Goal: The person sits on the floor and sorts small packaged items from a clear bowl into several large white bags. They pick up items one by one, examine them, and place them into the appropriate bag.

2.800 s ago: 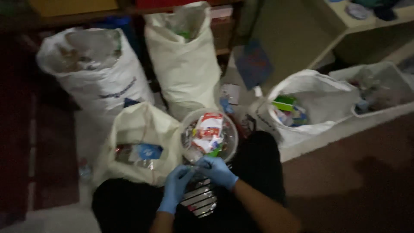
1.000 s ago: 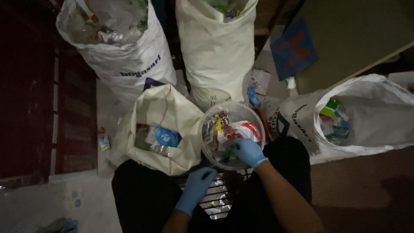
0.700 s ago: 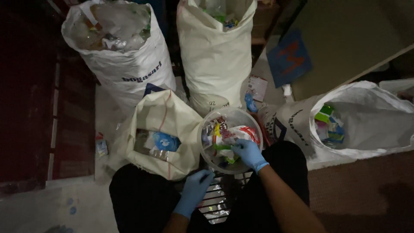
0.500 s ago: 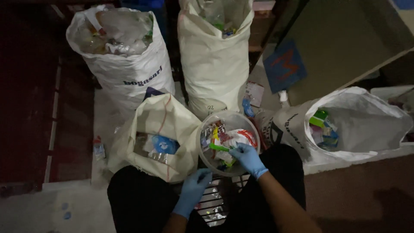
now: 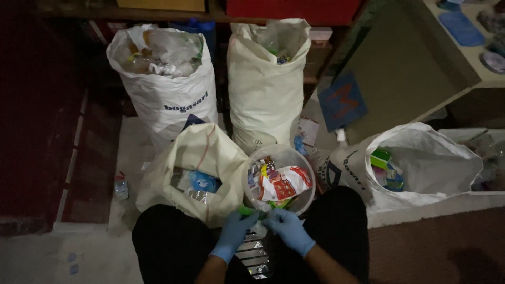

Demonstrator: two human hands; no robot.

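Two blue-gloved hands meet at the near rim of a round translucent plastic bucket (image 5: 310,181). The left hand (image 5: 235,234) and the right hand (image 5: 288,231) both pinch a small green wrapper (image 5: 251,212), fingers closed on it, holding it just over the bucket's near edge. The bucket contains mixed packaging, including a red-and-white printed plastic pouch (image 5: 284,183). Silver foil wrappers (image 5: 252,252) lie below the hands, between the person's black-clad knees.

Just left of the bucket stands a cream cloth sack (image 5: 210,152), open at the front, with a blue wrapper (image 5: 202,183) inside. Behind it stands a white woven sack (image 5: 168,100) filled with clear plastic bottles; beside that, a tall cream sack (image 5: 263,89). To the right of the bucket lies a white plastic sack (image 5: 436,163), tipped open, with green and blue cartons (image 5: 386,168) inside
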